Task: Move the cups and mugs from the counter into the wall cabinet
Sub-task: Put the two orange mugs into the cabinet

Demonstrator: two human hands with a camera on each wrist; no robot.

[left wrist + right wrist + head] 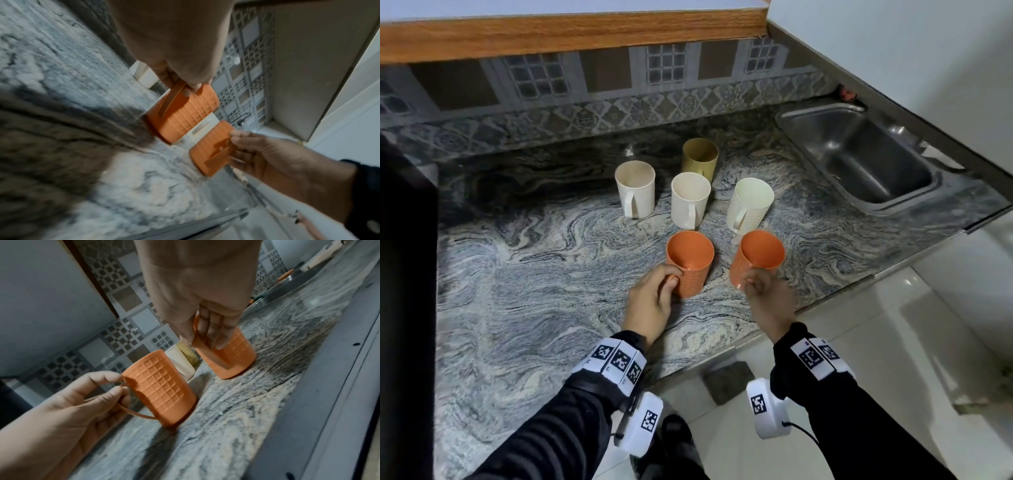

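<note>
Both orange mugs (690,262) upright, handles toward hands (649,305)

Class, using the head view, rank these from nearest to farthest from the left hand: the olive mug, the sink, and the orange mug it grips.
1. Left orange mug, held in the left hand.
2. Olive mug, at the back.
3. Sink, far right.

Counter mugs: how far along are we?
None is put away: six mugs stand on the counter. The left hand holds one orange mug by its handle, the right hand the other orange mug. Three cream mugs and an olive mug wait.
</note>
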